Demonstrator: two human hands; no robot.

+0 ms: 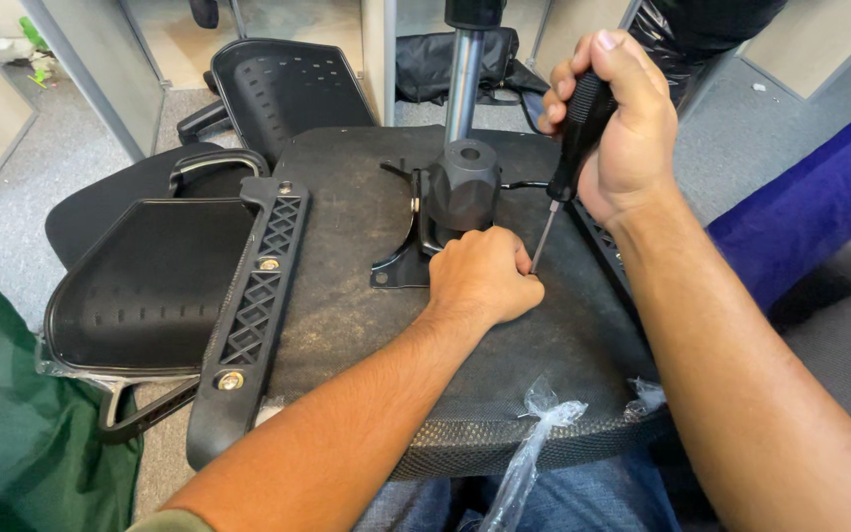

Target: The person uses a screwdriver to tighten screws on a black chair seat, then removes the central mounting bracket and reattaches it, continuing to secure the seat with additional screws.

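Observation:
An upturned office chair seat [347,296], black and dusty, lies across my lap. A black metal mechanism plate with a chrome gas cylinder [464,74] stands at its middle. My right hand [618,128] grips the black handle of a screwdriver [571,138], whose thin shaft slants down to the seat. My left hand [485,278] is curled into a fist on the seat beside the plate, fingertips pinched at the screwdriver's tip; whatever it steadies there is hidden. A black armrest bracket [253,305] with brass-coloured bolts is fixed along the seat's left edge.
A black plastic chair back [145,286] lies at the left, another black shell [288,89] farther back. Clear plastic wrap [534,443] hangs from the seat's near edge. A green cloth [12,424] is at lower left, blue fabric [800,217] at right, grey carpet around.

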